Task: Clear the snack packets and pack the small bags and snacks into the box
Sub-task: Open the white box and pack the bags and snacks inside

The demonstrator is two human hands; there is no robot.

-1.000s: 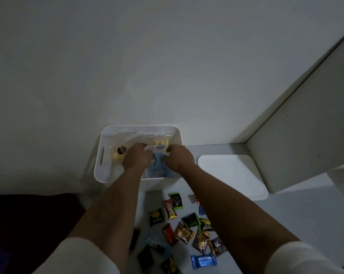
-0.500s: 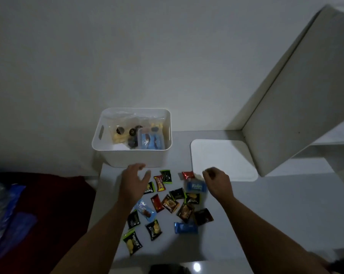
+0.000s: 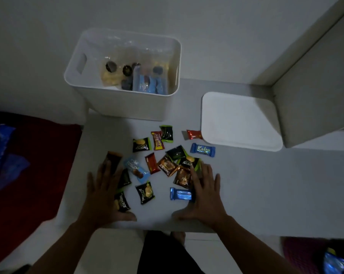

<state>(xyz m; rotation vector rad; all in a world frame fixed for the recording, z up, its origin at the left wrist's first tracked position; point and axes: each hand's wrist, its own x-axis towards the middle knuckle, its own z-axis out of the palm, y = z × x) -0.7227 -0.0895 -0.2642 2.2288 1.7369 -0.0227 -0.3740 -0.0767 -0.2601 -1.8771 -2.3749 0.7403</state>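
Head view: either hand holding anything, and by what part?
Nothing is gripped. The left hand and right hand lie flat and open on the white table, fingers spread, flanking the scattered snack packets and overlapping a few at the edges.

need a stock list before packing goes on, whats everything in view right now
box: one, white, open, at the table's far edge by the wall
small bags: several, clear, with snacks inside, in the box
lid: one, white, flat on the table right of the box
snack packets: about sixteen, mostly black-green, brown, red and blue, loose on the table before the box
Kalpa packet: one, blue, right edge of the scatter
table: one, white
cloth: one, dark red, left of the table
left hand: open, flat on the scatter's left packets
right hand: open, flat on the scatter's right packets
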